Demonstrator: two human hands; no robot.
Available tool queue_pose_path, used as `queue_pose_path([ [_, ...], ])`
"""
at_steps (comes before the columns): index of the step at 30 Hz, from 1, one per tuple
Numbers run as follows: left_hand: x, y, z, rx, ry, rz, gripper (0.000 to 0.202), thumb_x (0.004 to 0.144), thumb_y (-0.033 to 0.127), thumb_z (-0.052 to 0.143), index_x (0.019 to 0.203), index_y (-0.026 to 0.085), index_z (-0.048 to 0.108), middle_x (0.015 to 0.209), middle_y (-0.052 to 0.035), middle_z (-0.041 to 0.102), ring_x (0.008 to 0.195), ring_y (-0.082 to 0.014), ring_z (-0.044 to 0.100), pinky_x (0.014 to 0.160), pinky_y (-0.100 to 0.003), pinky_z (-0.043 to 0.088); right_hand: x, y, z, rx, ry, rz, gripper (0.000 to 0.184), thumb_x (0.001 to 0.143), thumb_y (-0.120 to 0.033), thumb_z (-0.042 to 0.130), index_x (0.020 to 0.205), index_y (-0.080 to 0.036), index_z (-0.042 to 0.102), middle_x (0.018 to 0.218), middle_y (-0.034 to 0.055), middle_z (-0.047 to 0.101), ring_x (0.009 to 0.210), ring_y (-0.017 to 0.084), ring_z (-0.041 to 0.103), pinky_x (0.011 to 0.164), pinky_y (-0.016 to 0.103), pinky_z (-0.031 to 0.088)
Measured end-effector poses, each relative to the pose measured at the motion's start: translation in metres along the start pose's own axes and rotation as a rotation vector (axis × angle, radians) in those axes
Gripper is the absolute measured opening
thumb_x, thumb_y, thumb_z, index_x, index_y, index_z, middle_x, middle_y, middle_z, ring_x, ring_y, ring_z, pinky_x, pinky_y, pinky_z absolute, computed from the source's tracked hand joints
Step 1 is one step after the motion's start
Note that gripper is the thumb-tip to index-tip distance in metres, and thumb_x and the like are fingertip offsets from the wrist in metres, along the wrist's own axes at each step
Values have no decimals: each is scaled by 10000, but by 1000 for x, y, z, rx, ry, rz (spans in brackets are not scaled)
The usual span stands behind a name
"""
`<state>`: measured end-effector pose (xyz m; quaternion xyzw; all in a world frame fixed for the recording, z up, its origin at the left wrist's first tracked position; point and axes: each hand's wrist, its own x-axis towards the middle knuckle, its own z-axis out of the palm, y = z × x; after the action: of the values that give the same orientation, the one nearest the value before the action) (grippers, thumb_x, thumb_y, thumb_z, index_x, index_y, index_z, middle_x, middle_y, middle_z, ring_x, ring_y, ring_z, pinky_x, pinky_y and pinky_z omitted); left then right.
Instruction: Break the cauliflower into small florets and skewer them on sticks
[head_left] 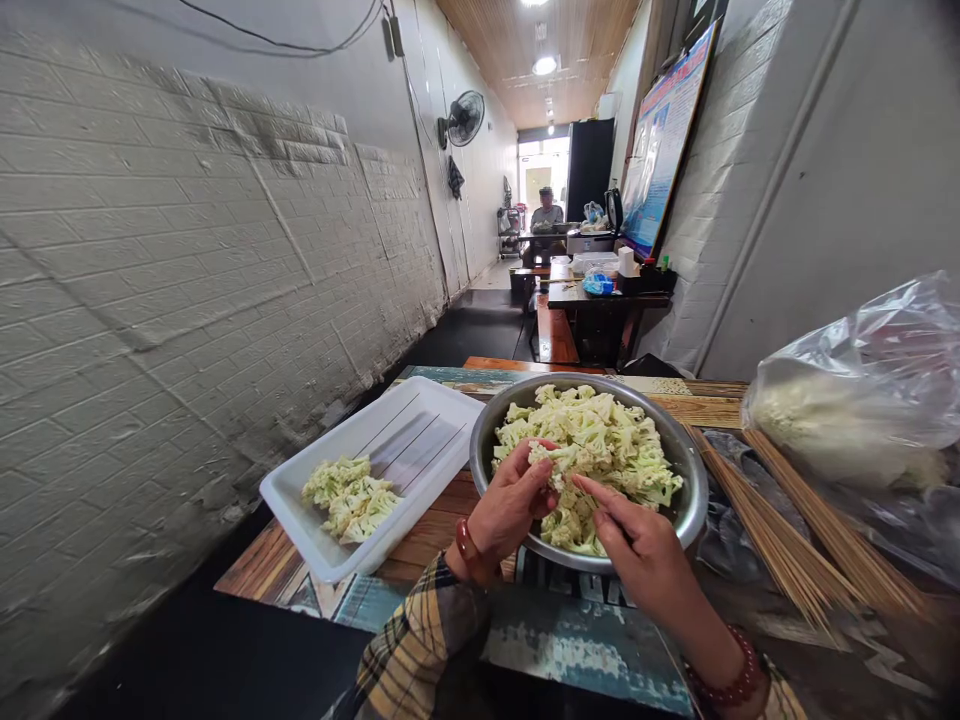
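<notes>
My left hand is closed around a cauliflower floret, over the near left part of a metal basin. Just to the right, my right hand has its index finger pointing at that floret, thumb and fingers drawn together. Whatever thin thing it may pinch does not show clearly. Cut cauliflower is heaped in the round metal basin. Left of it, a white plastic tray holds several bunches of cauliflower on thin sticks lying side by side.
Bundles of bamboo skewers lie right of the basin on a dark cloth. Behind them stands a clear plastic bag with pale contents. A brick-patterned wall runs along the left. Farther off are tables and a seated person.
</notes>
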<state>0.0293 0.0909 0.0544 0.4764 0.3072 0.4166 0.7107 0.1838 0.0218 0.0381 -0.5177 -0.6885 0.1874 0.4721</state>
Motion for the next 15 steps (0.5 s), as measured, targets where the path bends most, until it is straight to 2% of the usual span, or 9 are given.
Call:
queue_pose_path([
  [4, 0, 0, 0, 8, -22, -23, 349, 754, 450, 642, 984, 219, 519, 748, 31, 498, 509, -34, 445, 459, -155, 308, 1, 2, 1, 47, -17, 8, 368, 920, -281, 433, 1238, -206, 600, 1187, 60, 661, 1070, 213, 635, 930, 372, 507],
  [11, 0, 4, 2, 9, -29, -42, 361, 749, 453, 652, 981, 208, 523, 708, 38, 479, 495, -33, 440, 451, -149, 291, 2, 1, 0, 79, -17, 17, 366, 923, -290, 432, 1248, -242, 594, 1200, 42, 653, 1092, 222, 622, 954, 397, 493],
  [15, 0, 3, 3, 45, -16, -53, 370, 730, 462, 662, 973, 215, 531, 764, 23, 512, 505, -34, 453, 456, -154, 312, 2, 2, 1, 74, 5, 35, 360, 913, -298, 445, 1227, -245, 612, 1163, 44, 675, 1046, 228, 648, 922, 393, 515],
])
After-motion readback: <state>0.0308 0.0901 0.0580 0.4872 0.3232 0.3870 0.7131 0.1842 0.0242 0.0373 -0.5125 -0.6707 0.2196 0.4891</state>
